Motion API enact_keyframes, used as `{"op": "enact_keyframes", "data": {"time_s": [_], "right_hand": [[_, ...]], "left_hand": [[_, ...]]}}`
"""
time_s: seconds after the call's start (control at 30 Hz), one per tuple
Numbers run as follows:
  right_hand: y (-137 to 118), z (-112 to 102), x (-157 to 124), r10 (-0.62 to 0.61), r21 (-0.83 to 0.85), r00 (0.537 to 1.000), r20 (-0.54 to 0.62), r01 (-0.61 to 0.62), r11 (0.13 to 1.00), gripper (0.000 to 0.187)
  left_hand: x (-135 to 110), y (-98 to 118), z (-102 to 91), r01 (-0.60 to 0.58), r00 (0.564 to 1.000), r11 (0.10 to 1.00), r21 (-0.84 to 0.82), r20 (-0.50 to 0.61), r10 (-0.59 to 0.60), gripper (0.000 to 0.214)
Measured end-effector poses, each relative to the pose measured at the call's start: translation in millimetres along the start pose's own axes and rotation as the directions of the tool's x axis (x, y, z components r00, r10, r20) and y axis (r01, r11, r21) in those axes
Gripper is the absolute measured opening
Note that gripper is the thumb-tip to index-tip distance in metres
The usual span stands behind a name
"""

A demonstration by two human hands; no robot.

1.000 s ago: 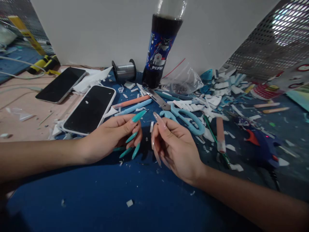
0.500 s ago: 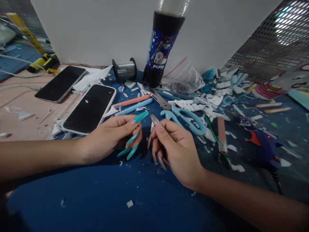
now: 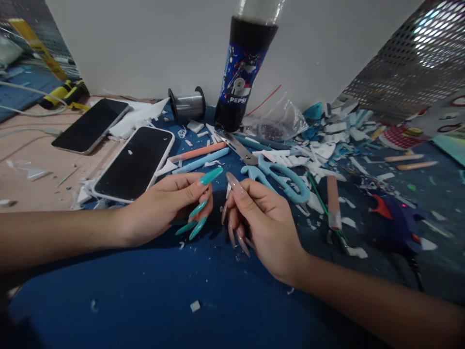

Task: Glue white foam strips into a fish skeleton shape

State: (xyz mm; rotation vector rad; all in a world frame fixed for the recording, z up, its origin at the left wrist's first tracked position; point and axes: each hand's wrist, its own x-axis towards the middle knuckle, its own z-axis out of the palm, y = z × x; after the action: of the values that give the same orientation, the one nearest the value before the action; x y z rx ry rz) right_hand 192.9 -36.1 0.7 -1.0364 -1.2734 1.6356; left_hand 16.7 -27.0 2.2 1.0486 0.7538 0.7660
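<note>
My left hand (image 3: 178,203), with long teal nails, is closed in a pinch, thumb against fingers. Facing it across a narrow gap is my right hand (image 3: 267,225), its long nails a greyish nude, also pinched closed. Whatever either pinch holds is too small or hidden to make out; a bit of white shows behind the right thumb. Light-blue-handled scissors (image 3: 283,180) lie just beyond my right hand, blades toward the bottle. Beyond my left hand are an orange stick (image 3: 198,152) and a light blue stick (image 3: 202,161). A white-edged phone (image 3: 136,162) lies beside the left wrist.
A Pepsi bottle (image 3: 240,80) stands by the pale panel (image 3: 145,48), next to a wire spool (image 3: 187,104). Another phone (image 3: 90,125) lies at the left. White and blue scraps (image 3: 336,128) heap up at right, with a dark blue glue gun (image 3: 399,220) nearer me.
</note>
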Motion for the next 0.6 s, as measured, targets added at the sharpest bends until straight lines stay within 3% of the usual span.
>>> {"op": "enact_keyframes", "data": {"time_s": [0.6], "right_hand": [[-1.2, 1.6, 0.6, 0.012, 0.046, 1.000, 0.010, -0.013, 0.999, 0.035]], "left_hand": [[-0.4, -0.7, -0.8, 0.000, 1.000, 0.998, -0.056, 0.004, 0.000, 0.037]]}}
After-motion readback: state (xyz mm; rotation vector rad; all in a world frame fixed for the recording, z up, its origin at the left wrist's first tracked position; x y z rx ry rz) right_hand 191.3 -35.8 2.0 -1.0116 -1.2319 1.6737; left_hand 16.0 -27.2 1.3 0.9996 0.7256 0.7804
